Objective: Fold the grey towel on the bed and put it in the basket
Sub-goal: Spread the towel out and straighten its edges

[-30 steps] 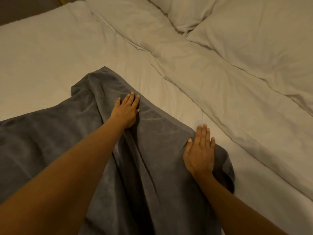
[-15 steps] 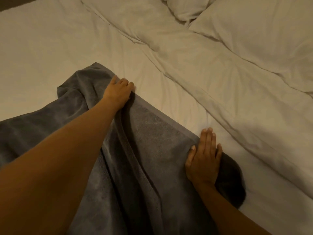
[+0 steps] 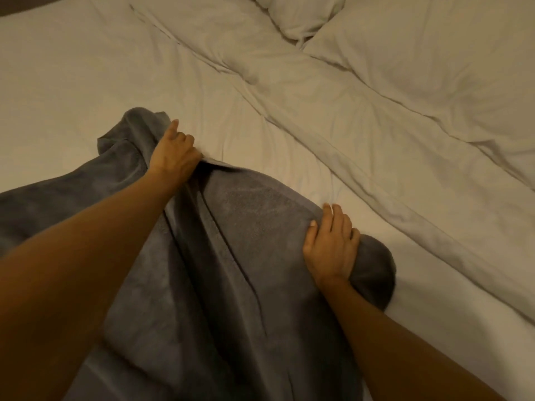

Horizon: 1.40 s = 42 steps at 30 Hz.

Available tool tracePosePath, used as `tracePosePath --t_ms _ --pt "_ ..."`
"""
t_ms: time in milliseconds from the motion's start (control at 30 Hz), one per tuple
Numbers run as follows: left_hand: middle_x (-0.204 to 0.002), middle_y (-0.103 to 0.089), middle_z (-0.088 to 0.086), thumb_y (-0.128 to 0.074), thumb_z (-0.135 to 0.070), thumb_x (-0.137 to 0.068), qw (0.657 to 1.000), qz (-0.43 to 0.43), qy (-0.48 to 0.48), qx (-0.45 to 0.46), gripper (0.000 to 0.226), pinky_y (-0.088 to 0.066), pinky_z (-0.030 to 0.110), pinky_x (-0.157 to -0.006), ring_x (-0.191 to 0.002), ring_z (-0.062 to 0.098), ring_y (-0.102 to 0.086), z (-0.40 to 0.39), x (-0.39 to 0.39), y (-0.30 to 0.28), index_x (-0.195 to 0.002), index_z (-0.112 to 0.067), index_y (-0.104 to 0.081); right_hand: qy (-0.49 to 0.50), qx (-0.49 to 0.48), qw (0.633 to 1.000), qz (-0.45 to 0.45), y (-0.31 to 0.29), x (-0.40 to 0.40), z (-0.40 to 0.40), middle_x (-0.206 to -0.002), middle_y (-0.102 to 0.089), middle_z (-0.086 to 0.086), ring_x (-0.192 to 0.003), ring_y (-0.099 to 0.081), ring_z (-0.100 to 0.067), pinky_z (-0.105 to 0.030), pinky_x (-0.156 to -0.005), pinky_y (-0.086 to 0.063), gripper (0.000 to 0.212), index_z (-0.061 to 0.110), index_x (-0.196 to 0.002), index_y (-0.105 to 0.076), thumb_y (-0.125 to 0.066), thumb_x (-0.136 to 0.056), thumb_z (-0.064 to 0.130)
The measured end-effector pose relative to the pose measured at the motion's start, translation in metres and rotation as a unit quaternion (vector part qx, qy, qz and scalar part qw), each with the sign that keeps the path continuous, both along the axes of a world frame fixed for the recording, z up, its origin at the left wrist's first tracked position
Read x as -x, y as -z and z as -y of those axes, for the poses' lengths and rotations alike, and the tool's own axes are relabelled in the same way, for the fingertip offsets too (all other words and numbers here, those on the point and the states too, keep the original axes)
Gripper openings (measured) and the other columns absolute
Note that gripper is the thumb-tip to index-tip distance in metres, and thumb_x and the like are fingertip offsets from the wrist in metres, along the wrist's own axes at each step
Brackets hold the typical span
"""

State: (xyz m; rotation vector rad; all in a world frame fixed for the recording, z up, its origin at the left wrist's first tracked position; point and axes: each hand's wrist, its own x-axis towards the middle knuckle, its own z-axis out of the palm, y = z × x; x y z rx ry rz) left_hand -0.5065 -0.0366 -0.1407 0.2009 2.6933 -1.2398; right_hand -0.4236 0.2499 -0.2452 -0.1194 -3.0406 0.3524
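In the head view, the grey towel (image 3: 254,256) is lying spread and rumpled across the near side of the bed (image 3: 86,82), running from the lower left up toward the middle of the sheet, with long creases along its length. The left hand (image 3: 173,153) is closing its fingers around the towel's far edge, where the cloth is bunching into a raised hump just behind it. The right hand (image 3: 330,247) is gripping the same far edge further to the right, thumb on top and fingers curling over the hem, with a rounded fold of towel bulging out beside the wrist. The two hands are sitting well apart, each clamped on the towel. A white duvet (image 3: 376,125) and pillows (image 3: 304,15) are lying beyond, clear of the towel. No basket is showing in this view.

The step appears to be taking hold of the far edge to start a fold. To do it well, both hands should be pinching the hem itself rather than loose bunches, pulling gently apart so the edge is going taut and straight, then carrying it evenly toward the near edge so the corners are meeting. Lifting unevenly is likely to trap the existing creases inside the fold.
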Motion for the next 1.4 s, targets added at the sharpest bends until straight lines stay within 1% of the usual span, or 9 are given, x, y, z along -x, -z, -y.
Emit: tracePosePath --t_ms 133,333,400,533,633,967,1067,1167,1400 --pt "-0.121 -0.063 0.011 -0.043 -0.012 -0.097 0.997 -0.001 -0.039 -0.063 0.026 -0.046 0.032 -0.094 -0.108 0.025 -0.062 0.004 -0.022 -0.023 -0.119 -0.006 -0.055 -0.036 -0.066 0.997 0.018 -0.035 -0.001 -0.011 -0.098 -0.062 -0.014 -0.086 -0.056 -0.029 -0.040 -0.081 -0.041 0.028 0.010 -0.110 -0.056 -0.049 -0.093 0.032" --pt "-0.130 -0.052 0.022 -0.032 -0.002 -0.100 0.983 -0.039 -0.130 -0.121 0.034 -0.051 0.036 -0.086 -0.117 0.032 -0.055 0.004 -0.050 -0.056 -0.131 0.007 -0.041 -0.087 -0.104 0.977 0.163 -0.094 -0.010 -0.035 -0.106 -0.058 -0.010 -0.089 -0.058 -0.026 -0.030 -0.069 -0.041 0.013 0.009 -0.096 -0.061 -0.051 -0.090 0.016" --pt "-0.131 -0.050 0.025 -0.033 -0.001 -0.099 0.967 -0.065 -0.159 -0.189 0.034 -0.052 0.041 -0.084 -0.117 0.035 -0.054 0.009 -0.059 -0.065 -0.131 0.010 -0.039 -0.078 -0.069 0.987 0.126 -0.107 -0.016 -0.038 -0.112 -0.058 -0.012 -0.096 -0.056 -0.027 -0.032 -0.075 -0.044 0.018 0.007 -0.096 -0.065 -0.050 -0.090 0.014" --pt "-0.144 -0.038 0.025 -0.039 -0.003 -0.098 0.938 -0.090 -0.214 -0.257 0.048 -0.049 0.046 -0.090 -0.128 0.036 -0.045 0.026 -0.082 -0.091 -0.142 0.008 -0.025 -0.140 0.099 0.975 0.140 -0.131 -0.040 -0.025 -0.140 -0.049 -0.008 -0.126 -0.047 -0.030 -0.042 -0.106 -0.038 0.043 0.018 -0.136 -0.048 -0.044 -0.094 0.020" --pt "-0.151 -0.029 0.019 -0.040 -0.003 -0.097 0.926 -0.100 -0.246 -0.269 0.054 -0.048 0.048 -0.091 -0.131 0.039 -0.040 0.046 -0.113 -0.103 -0.147 0.002 -0.019 -0.144 0.167 0.967 0.125 -0.146 -0.072 -0.004 -0.136 -0.054 -0.008 -0.123 -0.051 -0.030 -0.042 -0.106 -0.037 0.046 0.021 -0.141 -0.041 -0.046 -0.095 0.019" --pt "-0.160 -0.010 0.009 -0.033 0.004 -0.096 0.910 -0.071 -0.222 -0.344 0.062 -0.033 0.046 -0.113 -0.144 0.032 -0.025 0.116 -0.242 -0.111 -0.152 -0.012 -0.011 -0.279 0.126 0.938 0.163 -0.178 -0.211 0.075 -0.153 -0.030 -0.007 -0.143 -0.023 -0.024 -0.033 -0.118 -0.012 0.051 0.010 -0.147 -0.027 -0.036 -0.097 0.016" --pt "-0.161 -0.010 0.009 -0.030 0.000 -0.099 0.908 -0.083 -0.232 -0.339 0.060 -0.024 0.042 -0.118 -0.147 0.028 -0.017 0.139 -0.294 -0.101 -0.153 -0.014 -0.007 -0.257 0.035 0.961 0.097 -0.159 -0.250 0.100 -0.140 -0.048 -0.019 -0.133 -0.043 -0.030 -0.042 -0.120 -0.010 0.055 -0.002 -0.139 -0.039 -0.029 -0.088 0.016" --pt "-0.161 -0.010 0.008 -0.031 -0.008 -0.101 0.906 -0.060 -0.254 -0.334 0.058 -0.023 0.043 -0.118 -0.147 0.028 -0.017 0.165 -0.348 -0.096 -0.153 -0.014 -0.007 -0.215 0.030 0.971 0.097 -0.150 -0.300 0.128 -0.140 -0.047 -0.021 -0.133 -0.042 -0.030 -0.041 -0.118 -0.008 0.052 -0.004 -0.139 -0.037 -0.039 -0.089 0.010" --pt "-0.161 -0.008 0.005 -0.029 -0.007 -0.101 0.889 -0.054 -0.282 -0.357 0.057 -0.033 0.048 -0.113 -0.146 0.028 -0.018 0.245 -0.446 -0.118 -0.153 -0.015 -0.006 -0.159 0.098 0.976 0.113 -0.178 -0.420 0.212 -0.142 -0.046 -0.018 -0.139 -0.030 -0.032 -0.043 -0.113 -0.031 0.052 0.002 -0.145 -0.028 -0.042 -0.095 0.009"
